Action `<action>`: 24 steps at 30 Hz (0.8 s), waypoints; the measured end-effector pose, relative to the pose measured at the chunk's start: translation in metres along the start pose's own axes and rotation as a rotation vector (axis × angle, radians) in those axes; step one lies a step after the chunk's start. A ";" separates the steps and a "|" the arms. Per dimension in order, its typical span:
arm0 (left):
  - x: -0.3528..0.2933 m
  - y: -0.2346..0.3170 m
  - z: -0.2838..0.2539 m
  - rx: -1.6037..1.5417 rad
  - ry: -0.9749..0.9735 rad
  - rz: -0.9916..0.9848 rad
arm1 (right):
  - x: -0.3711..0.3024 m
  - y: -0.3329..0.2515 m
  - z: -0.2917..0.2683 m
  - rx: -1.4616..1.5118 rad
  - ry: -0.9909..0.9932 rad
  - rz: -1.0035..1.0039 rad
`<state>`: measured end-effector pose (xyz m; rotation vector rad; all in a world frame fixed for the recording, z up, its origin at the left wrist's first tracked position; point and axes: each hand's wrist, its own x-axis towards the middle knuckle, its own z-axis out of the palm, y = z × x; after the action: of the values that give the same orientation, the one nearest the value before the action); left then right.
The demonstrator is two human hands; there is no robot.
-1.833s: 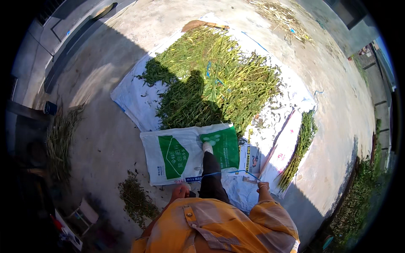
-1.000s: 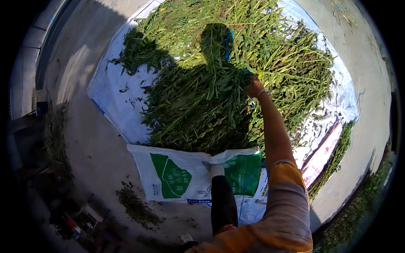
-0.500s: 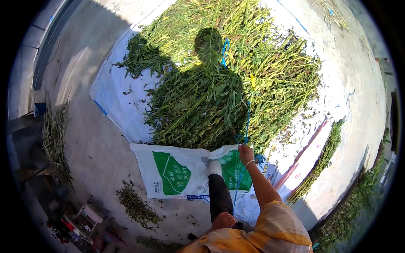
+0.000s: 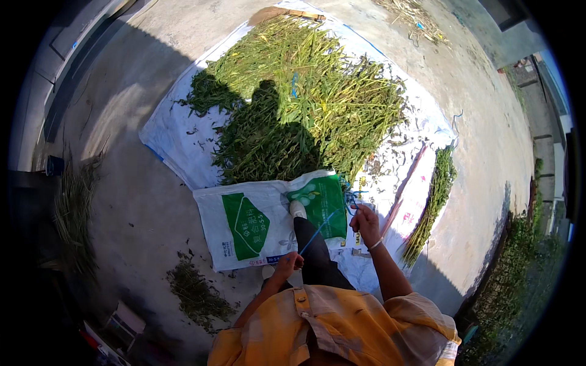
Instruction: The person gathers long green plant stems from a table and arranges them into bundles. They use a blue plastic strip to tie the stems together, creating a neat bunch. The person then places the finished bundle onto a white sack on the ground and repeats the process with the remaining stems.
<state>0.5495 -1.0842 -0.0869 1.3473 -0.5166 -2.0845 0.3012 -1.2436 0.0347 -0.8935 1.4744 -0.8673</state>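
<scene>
A thin blue string (image 4: 318, 232) slants up from my left hand (image 4: 289, 263), whose fingers are closed on it, toward my right hand (image 4: 365, 226). The right hand is pinched on the string beside a small blue tangle near the sack's right end. Below both hands lies a white and green woven sack (image 4: 244, 222), flat on the ground, with my foot in a light shoe (image 4: 298, 210) on it. Just beyond the sack rests a big heap of cut green leafy stalks (image 4: 293, 116), partly in my shadow.
A white sheet (image 4: 177, 143) spreads under the heap. A broom (image 4: 268, 13) lies at its far edge. A bundle of stalks (image 4: 432, 204) lies to the right, a small pile (image 4: 198, 290) at the lower left, dry stalks (image 4: 76, 226) farther left. Green plants (image 4: 506, 287) grow at the right.
My right hand has left the sack's edge and moved slightly right and nearer. My left hand has come up from by my leg, and the string now stretches between both hands.
</scene>
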 end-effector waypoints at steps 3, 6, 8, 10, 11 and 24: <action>-0.065 0.026 -0.025 0.068 -0.063 0.204 | -0.096 -0.017 0.001 0.097 0.036 -0.090; -0.139 0.069 -0.003 0.125 -0.169 0.314 | -0.202 -0.028 0.020 -0.099 0.099 -0.314; -0.194 0.086 0.029 0.113 -0.227 0.344 | -0.264 -0.019 0.039 -0.196 0.078 -0.411; -0.240 0.089 0.065 0.132 -0.326 0.325 | -0.322 -0.014 0.055 -0.311 0.062 -0.483; -0.257 0.085 0.079 0.142 -0.373 0.313 | -0.348 -0.014 0.062 -0.376 0.059 -0.515; -0.351 0.012 0.171 0.256 -0.400 0.322 | -0.505 0.033 0.026 -0.337 0.375 -0.723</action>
<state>0.5048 -0.8592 0.2286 0.8954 -1.1236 -2.0634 0.3560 -0.7764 0.2226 -1.6400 1.6647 -1.3899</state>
